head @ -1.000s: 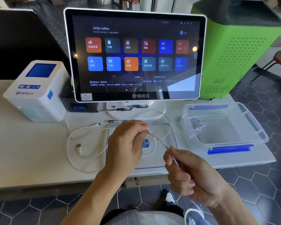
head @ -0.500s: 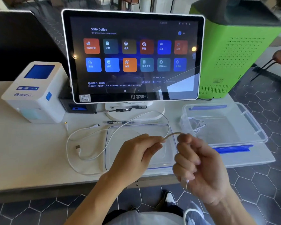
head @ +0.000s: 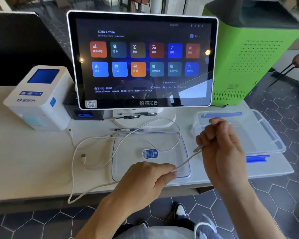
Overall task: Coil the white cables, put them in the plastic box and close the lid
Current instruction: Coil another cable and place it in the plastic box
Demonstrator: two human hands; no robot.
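Note:
A white cable [head: 187,161] runs taut between my two hands. My left hand [head: 145,178] pinches it near the table's front edge. My right hand [head: 221,145] is closed around its other part, raised in front of the clear plastic box [head: 269,135] at the right. The rest of the cable loops over the clear lid [head: 183,145], which lies flat in front of me with a blue label on it. More white cable [head: 79,152] with loose plugs lies left of the lid. What lies inside the box is hidden behind my right hand.
A touchscreen terminal [head: 141,59] stands behind the lid, with a pen [head: 128,130] at its base. A white printer [head: 40,99] sits at the left and a green machine [head: 252,49] at the back right. One cable loop hangs over the table's front edge [head: 41,195].
My right hand has risen up and right, toward the box. My left hand has dropped toward the front edge, and the cable between them has stretched out longer.

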